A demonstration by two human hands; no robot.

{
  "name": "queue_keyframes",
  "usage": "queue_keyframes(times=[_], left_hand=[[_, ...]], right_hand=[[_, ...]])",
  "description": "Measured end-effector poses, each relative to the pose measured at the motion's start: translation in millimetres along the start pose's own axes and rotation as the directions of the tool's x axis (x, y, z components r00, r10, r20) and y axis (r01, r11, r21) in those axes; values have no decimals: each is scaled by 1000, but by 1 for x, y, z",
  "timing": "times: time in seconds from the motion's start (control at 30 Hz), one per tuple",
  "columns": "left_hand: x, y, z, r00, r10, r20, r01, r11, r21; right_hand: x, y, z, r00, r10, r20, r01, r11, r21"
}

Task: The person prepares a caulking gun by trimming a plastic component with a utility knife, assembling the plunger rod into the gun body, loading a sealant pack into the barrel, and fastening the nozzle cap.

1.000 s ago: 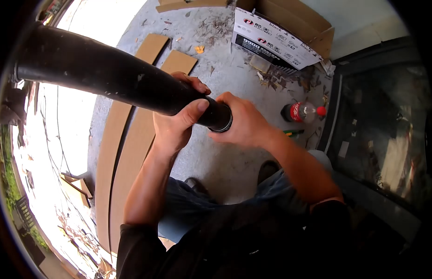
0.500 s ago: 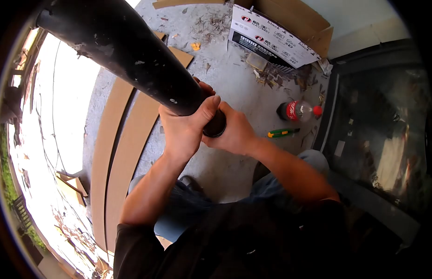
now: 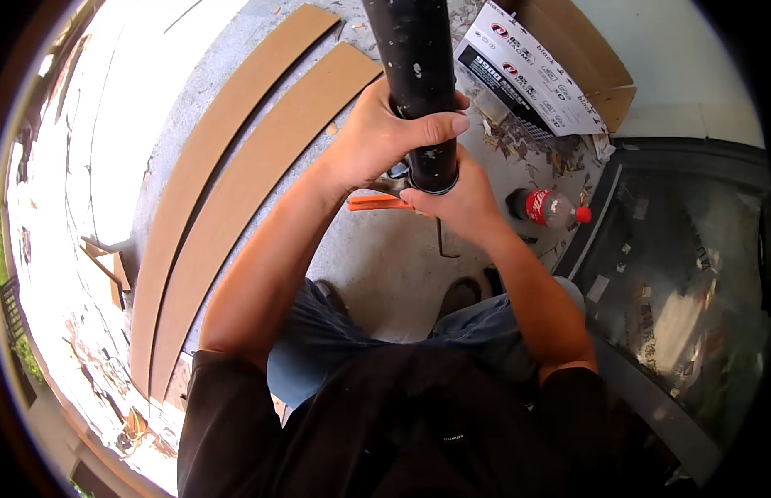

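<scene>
The work area is a grey concrete floor [image 3: 385, 286] with leaf litter, bounded at right by a dark glazed panel [image 3: 680, 266]. Two long brown strips [image 3: 261, 158] lie at left; a printed carton [image 3: 539, 75] and a red-capped bottle [image 3: 547, 207] stand or lie at right. The far left is washed out by glare.

The upper end of the black tube [image 3: 418, 62] is cut off by the top edge. An orange item [image 3: 373, 202] is partly covered near the right thumb; its type cannot be determined. The right hand's fingers are mostly concealed behind the tube.

Both forearms extend forward and converge. The left hand [image 3: 381, 133] is closed around the tube, thumb laid across the near face. The right hand [image 3: 468, 207], directly below, is curled about the lower end from the right.

The tube is in front of the person, above the floor. Its finish is dark, with pale chips; a thin rim shows at the lower end.
</scene>
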State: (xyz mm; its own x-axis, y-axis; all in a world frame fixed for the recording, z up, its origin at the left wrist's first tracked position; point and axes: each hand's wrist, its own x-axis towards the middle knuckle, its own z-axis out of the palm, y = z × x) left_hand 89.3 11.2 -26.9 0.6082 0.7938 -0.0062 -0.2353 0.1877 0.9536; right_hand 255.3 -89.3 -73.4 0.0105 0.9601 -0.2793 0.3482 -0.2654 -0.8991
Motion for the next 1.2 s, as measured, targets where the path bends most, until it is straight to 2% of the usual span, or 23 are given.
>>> queue_keyframes(times=[0.07, 0.1, 0.13, 0.17, 0.2, 0.23, 0.3, 0.4, 0.47, 0.53, 0.57, 0.6, 0.67, 0.73, 0.77, 0.87, 0.93, 1.0, 1.03, 1.13, 1.2], left_hand=[[11, 13, -11, 988, 135, -80, -140, 988, -63], [17, 8, -31, 970, 130, -203, -140, 989, -38], [21, 8, -52, 942, 123, -311, -126, 992, 13], [22, 0, -74, 914, 109, -391, -80, 993, 90], [21, -6, -90, 878, 102, -468, -28, 986, 162], [17, -1, -94, 870, 118, -479, -41, 985, 168], [8, 5, -90, 913, -6, -408, 69, 988, 140], [9, -1, -79, 946, 48, -320, 30, 971, 236], [8, -3, -56, 944, 141, -299, -11, 916, 400], [-3, 10, -23, 908, 400, -120, -201, 671, 714], [-8, 22, -8, 903, 428, 36, -278, 518, 809], [-14, 35, 8, 885, 424, 191, -354, 349, 868], [-21, 36, 38, 879, 306, 365, -438, 216, 873], [-24, 12, 50, 914, 163, 371, -402, 241, 884], [-25, 1, 50, 923, 85, 375, -384, 217, 897], [-26, -3, 51, 916, 102, 389, -401, 160, 902], [-28, -3, 54, 910, 98, 404, -414, 141, 899], [-30, -7, 53, 918, 62, 392, -396, 111, 911], [-30, -13, 50, 918, 60, 391, -396, 112, 912], [-26, -21, 35, 904, 107, 413, -425, 132, 896], [-23, -14, 26, 890, 183, 417, -449, 198, 871]], right_hand=[[-4, -30, -18, 993, 47, -108, -40, 997, 66], [-1, -17, -32, 991, -10, -130, 23, 995, 101], [-7, -28, -37, 965, -41, -257, 112, 957, 269], [-11, -31, -50, 956, -8, -293, 113, 933, 343], [-13, -23, -70, 955, -48, -293, 141, 942, 304], [-14, -17, -80, 945, -61, -321, 173, 928, 330], [-15, -8, -86, 930, -76, -359, 212, 911, 354], [-18, -6, -83, 893, -119, -433, 290, 890, 353], [-20, -13, -82, 894, -141, -424, 307, 884, 353], [-21, -7, -87, 936, -122, -330, 252, 887, 388], [-21, -9, -85, 939, -144, -312, 264, 883, 388], [-23, -10, -82, 943, -162, -291, 272, 879, 392], [-25, -9, -78, 947, -162, -278, 259, 897, 359], [-29, -13, -71, 968, -103, -228, 187, 903, 386], [-30, -17, -66, 967, -124, -221, 216, 862, 460], [-32, -21, -61, 977, -47, -209, 157, 820, 550], [-32, -21, -63, 974, -38, -223, 153, 838, 524], [-29, -23, -65, 990, 35, -136, 87, 610, 788], [-28, -22, -69, 998, 9, -63, 45, 596, 801], [-29, -32, -65, 997, -62, -39, 67, 564, 823], [-27, -29, -65, 994, -107, -24, 81, 574, 815]])
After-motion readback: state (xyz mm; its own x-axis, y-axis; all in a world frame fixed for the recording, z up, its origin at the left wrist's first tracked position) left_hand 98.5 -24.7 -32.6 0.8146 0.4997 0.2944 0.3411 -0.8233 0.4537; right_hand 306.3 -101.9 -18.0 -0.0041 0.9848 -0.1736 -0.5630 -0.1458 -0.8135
